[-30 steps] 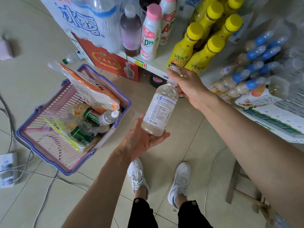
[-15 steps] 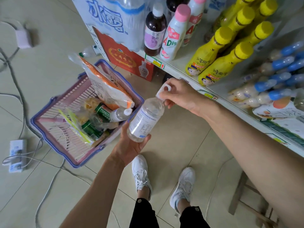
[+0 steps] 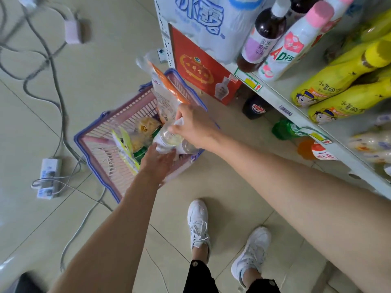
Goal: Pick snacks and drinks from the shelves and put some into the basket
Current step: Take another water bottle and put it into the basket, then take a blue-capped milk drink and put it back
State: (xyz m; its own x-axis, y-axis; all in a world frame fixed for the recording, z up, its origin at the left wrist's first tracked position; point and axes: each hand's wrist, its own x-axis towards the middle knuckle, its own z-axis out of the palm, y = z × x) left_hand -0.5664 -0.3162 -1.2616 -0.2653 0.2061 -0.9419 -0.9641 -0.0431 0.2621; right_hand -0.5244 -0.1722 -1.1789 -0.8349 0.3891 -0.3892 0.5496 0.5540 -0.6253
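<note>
clear white-labelled bottle tilted over the pink, blue-rimmed basket of snack packets on the floor

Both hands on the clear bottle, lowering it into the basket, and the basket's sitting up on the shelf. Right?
Not quite. The head view shows the basket on the floor beside the shelf, not on it. The rest holds: left hand and right hand both hold the clear bottle over the basket.

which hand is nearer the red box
Right. The right hand grips the bottle top just below the red box; the left hand sits lower, under the bottle.
</note>
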